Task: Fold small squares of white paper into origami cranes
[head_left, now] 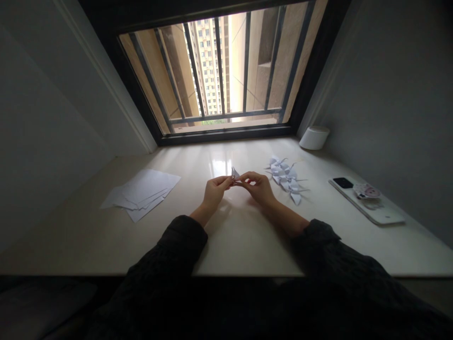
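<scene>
My left hand (pixel 215 190) and my right hand (pixel 257 187) meet above the middle of the cream tabletop (pixel 244 250). Between their fingertips they pinch a small folded white paper piece (pixel 235 174), probably an origami crane, with part of it hidden by my fingers. To the right of my hands lies a cluster of several white origami cranes (pixel 286 178), not touching my right hand. To the left, a loose pile of white paper sheets (pixel 142 192) rests apart from my left hand.
A smartphone in a clear case (pixel 366 202) lies at the right, with a small dark object and a round sticker on it. A white cylindrical object (pixel 314 138) stands in the far right corner. Walls flank the desk, and a barred window (pixel 212 71) lies behind it.
</scene>
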{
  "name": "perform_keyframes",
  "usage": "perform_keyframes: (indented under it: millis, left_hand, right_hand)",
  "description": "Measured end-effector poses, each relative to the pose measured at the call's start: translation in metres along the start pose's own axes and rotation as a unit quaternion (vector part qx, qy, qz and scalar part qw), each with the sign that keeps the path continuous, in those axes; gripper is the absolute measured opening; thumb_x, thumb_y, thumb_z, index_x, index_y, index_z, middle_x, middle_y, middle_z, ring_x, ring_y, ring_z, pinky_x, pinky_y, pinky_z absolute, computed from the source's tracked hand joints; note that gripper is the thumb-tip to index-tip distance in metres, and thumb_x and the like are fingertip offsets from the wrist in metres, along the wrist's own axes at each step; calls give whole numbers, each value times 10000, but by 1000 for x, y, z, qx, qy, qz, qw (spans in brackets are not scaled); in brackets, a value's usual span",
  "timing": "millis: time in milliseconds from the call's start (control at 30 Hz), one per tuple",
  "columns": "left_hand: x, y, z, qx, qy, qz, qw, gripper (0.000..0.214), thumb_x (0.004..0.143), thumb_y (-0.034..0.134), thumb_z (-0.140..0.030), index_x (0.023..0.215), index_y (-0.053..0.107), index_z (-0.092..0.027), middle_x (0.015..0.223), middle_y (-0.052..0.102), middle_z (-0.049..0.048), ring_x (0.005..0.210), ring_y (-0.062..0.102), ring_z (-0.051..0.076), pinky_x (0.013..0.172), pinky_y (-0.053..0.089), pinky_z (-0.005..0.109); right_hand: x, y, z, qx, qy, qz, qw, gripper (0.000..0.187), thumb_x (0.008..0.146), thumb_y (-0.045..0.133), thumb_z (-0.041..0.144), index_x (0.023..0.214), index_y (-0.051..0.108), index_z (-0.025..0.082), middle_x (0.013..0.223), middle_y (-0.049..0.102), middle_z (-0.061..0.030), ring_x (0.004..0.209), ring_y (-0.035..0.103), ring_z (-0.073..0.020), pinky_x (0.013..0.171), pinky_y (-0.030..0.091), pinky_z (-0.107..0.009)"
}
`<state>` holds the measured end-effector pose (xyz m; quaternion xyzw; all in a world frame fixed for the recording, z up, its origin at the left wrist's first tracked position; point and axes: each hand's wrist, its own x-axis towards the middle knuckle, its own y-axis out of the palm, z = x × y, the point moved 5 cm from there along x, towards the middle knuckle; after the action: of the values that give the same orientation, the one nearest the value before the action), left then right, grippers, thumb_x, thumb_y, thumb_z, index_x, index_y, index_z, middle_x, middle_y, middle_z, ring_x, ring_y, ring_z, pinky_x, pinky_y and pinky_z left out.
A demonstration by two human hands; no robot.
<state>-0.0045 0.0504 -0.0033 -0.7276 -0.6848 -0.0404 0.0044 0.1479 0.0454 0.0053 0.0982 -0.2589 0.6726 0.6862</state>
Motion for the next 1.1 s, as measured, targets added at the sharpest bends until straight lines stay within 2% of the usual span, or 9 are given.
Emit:
perform_keyframes:
  millis: [267, 500, 700, 967, 1100]
  left_hand:
    - [2, -3, 2, -20, -15, -6, 1000, 357, 652, 720, -499, 784, 743, -168, 766, 717, 61, 773, 643, 182, 778, 477, 336]
    - [-1, 0, 1, 6, 5, -1, 1000, 362, 677, 702, -498, 815, 740, -167, 782, 724, 73, 831, 661, 218, 799, 477, 366]
    - [0, 0, 1, -15, -2, 3, 1000, 349, 675, 704, -487, 824, 740, -173, 799, 729, 68, 816, 663, 207, 777, 479, 349]
    - [-2, 1, -5, 24, 59, -14, 998, 294, 718, 685, -426, 858, 743, -174, 816, 736, 74, 816, 669, 214, 773, 473, 353]
    - [-1, 1, -5, 30, 69, -6, 997, 275, 729, 676, -416, 862, 742, -184, 844, 737, 69, 833, 666, 217, 771, 477, 354]
  right_hand:
    - [1, 5, 2, 49, -1, 26, 998, 182, 739, 686, 420, 791, 741, 254, 856, 711, -35, 796, 634, -184, 658, 474, -302]
    - [2, 2, -5, 17, 40, 3, 999, 246, 700, 705, 465, 722, 711, 219, 770, 705, -27, 734, 629, -176, 656, 475, -305]
    - [1, 2, -5, 58, 62, -20, 996, 256, 643, 747, 470, 717, 717, 226, 765, 718, -32, 738, 650, -192, 657, 496, -316]
    - [-5, 2, -4, 101, 136, -44, 985, 346, 576, 781, 506, 697, 703, 191, 727, 711, -48, 645, 640, -181, 591, 489, -298]
    - [-6, 3, -8, 138, 155, -46, 977, 379, 550, 786, 529, 696, 705, 189, 735, 718, -55, 673, 647, -189, 624, 504, -310]
